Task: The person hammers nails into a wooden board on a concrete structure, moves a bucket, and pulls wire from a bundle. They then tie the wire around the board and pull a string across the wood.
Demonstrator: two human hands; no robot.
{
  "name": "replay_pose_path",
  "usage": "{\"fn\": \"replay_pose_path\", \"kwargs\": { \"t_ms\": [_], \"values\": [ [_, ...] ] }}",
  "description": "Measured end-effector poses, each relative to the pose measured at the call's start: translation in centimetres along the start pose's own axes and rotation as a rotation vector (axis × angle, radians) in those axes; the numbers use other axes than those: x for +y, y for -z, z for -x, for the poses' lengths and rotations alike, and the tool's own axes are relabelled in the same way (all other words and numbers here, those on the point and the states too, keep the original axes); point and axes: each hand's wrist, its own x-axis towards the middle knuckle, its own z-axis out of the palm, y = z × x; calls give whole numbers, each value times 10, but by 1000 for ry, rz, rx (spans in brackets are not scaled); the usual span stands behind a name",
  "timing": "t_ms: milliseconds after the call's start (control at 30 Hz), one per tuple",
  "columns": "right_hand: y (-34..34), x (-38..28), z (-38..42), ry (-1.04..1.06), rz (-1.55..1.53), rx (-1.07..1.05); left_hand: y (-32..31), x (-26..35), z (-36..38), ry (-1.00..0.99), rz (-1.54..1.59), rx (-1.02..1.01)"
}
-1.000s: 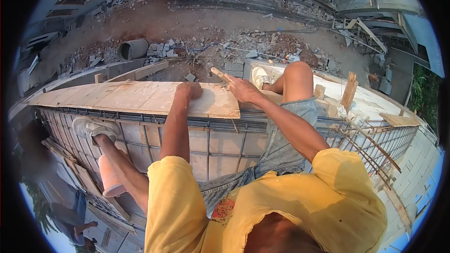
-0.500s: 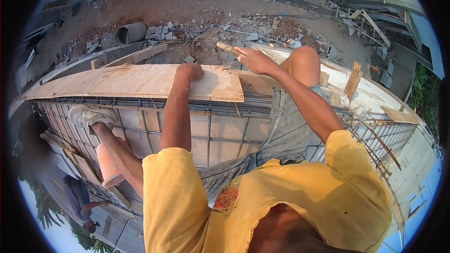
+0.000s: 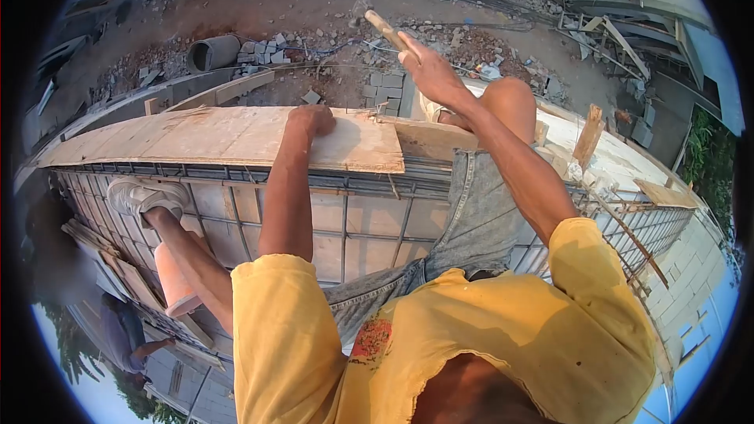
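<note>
A long pale plywood board (image 3: pixel 212 135) lies along the top of the formwork. My left hand (image 3: pixel 312 120) rests at its far edge, closed around it, with the fingertips partly hidden. Raised above the board's right end, my right hand (image 3: pixel 434 72) grips a hammer (image 3: pixel 385 29) by its wooden handle. The hammer's grey head is faint against the ground behind. Thin nails (image 3: pixel 379 111) stick up near the board's right end. A timber plank (image 3: pixel 436 140) continues beyond that end.
Steel rebar mesh (image 3: pixel 345 224) runs below the board, between my legs. On the right a wooden stake (image 3: pixel 589 137) stands upright. Down on the ground lie rubble and a concrete pipe (image 3: pixel 213 53). Another person (image 3: pixel 126 334) is at the lower left.
My right hand has lifted the hammer up and away from the board, and its head now shows. My left hand stays on the board.
</note>
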Motion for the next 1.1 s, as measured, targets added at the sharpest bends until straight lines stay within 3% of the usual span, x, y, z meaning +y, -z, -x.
{"fn": "replay_pose_path", "kwargs": {
  "t_ms": [33, 133, 167, 233, 300, 333, 367, 433, 500, 567, 633, 733, 800, 867, 967, 1033, 1100],
  "values": [
    [4, -6, -3, 3, -61, 176, -4, -1, -3, -19, -15, 26],
    [-24, -8, 9, -61, -153, 397, -14, -10, -20, -41, -32, 37],
    [-33, 7, 22, -181, -5, 37, -17, -9, -19, -31, -7, 45],
    [-83, 72, 34, -127, 250, -453, -9, -5, -6, -19, 29, 73],
    [-23, 66, -21, 25, 353, -396, 35, -3, -30, -21, 36, 183],
    [-30, 61, 16, 0, 305, -461, -10, -6, -8, -28, 8, 74],
    [-11, 41, 14, -103, 129, -390, -7, -3, -10, 4, 26, 13],
    [5, 22, -6, 76, 114, 117, -1, -1, -15, -24, 22, 65],
    [10, -22, -4, -120, -91, 269, -12, -6, -12, -1, 17, 55],
    [-11, -22, 0, -170, -230, 289, -16, -12, -19, -12, 5, 68],
    [-58, 44, 14, -110, 257, -413, -28, -8, -20, -58, -25, 90],
    [-8, 34, -42, 36, 240, -277, 2, -11, -35, -64, 8, 222],
    [-28, 40, 1, -6, 121, -305, -20, -13, -24, -41, 1, 59],
    [6, -1, -12, -71, 21, 23, -16, -6, -22, -30, 8, 81],
    [6, -47, -6, -206, -150, 300, -8, -6, -6, 4, 9, 65],
    [-34, -4, 15, -150, 73, -77, 3, 2, 5, 6, 14, 45],
    [-85, 53, 29, -61, 246, -381, -28, -6, -10, -64, -66, 93]
  ]
}}
